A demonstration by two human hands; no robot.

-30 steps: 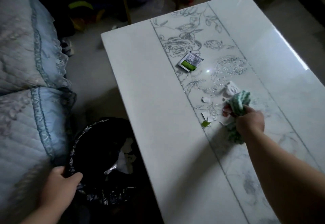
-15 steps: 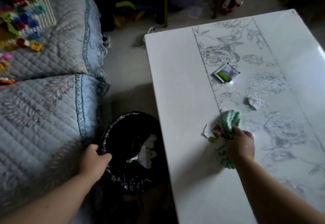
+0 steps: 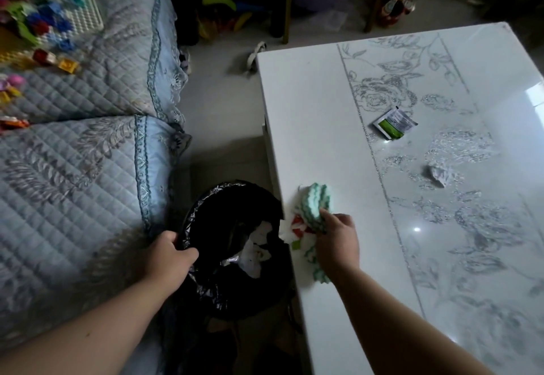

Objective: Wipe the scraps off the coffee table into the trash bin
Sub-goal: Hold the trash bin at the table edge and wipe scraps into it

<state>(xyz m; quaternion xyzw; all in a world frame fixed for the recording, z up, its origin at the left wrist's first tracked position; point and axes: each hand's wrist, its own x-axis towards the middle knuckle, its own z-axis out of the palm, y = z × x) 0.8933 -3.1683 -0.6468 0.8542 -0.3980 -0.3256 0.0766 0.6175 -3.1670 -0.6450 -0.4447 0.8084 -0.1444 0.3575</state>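
Note:
My right hand [image 3: 338,242] grips a green-and-white cloth [image 3: 316,202] at the left edge of the white coffee table [image 3: 309,127]. Small white, red and green scraps [image 3: 295,231] are bunched against the cloth right at that edge, over the bin. My left hand [image 3: 170,257] holds the rim of the trash bin [image 3: 212,292], which is lined with a black bag and stands on the floor against the table; white paper lies inside it. A green-and-white sachet [image 3: 394,123] and a crumpled white scrap [image 3: 438,174] lie farther right on the table's patterned strip.
A quilted blue sofa [image 3: 73,183] runs along the left, with colourful toy bricks [image 3: 38,24] on its far cushion. A narrow strip of floor [image 3: 220,109] separates sofa and table. Chair legs and toys stand beyond the table's far end.
My right hand has swept the cloth and the small scraps leftward from the patterned strip to the table's edge above the bin. The view has shifted left. My left hand stays on the bin rim.

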